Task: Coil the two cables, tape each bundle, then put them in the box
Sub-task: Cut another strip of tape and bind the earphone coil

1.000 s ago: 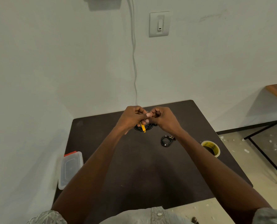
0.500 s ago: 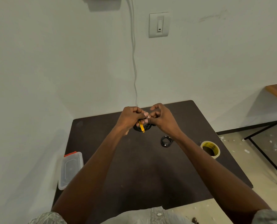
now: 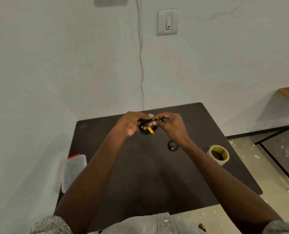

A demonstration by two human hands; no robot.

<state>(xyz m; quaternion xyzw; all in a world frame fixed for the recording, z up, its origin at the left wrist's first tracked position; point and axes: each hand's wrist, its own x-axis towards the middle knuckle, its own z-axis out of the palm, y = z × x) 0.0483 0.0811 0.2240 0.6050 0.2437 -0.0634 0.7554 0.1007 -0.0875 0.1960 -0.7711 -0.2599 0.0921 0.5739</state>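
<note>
Both hands meet above the far middle of the dark table, working on one coiled black cable. The left hand curls its fingers round the left side of the coil, thumb on top. The right hand pinches the top of the same coil with thumb and forefinger, the other fingers bent beside them. A short yellow strip hangs slantwise across the front of the bundle, between the two hands; whether it is tape or a tag on the cable is not clear. The coil is lifted off the tabletop, held between the hands.

The second cable, a smaller black coil, lies flat on the table just beneath the right wrist, near the held bundle but apart from it. Whether it is taped cannot be made out.

To the right, near the table's right edge, a roll of tape lies flat, its yellow-printed core facing up.

At the left edge of the table sits the box, a clear plastic container with a red clip at its far end. Its lid appears to be on, and the blurred plastic shows nothing distinct inside; neither cable is in it.

Behind the table a white cord runs down the pale wall, with a light switch to its right.
</note>
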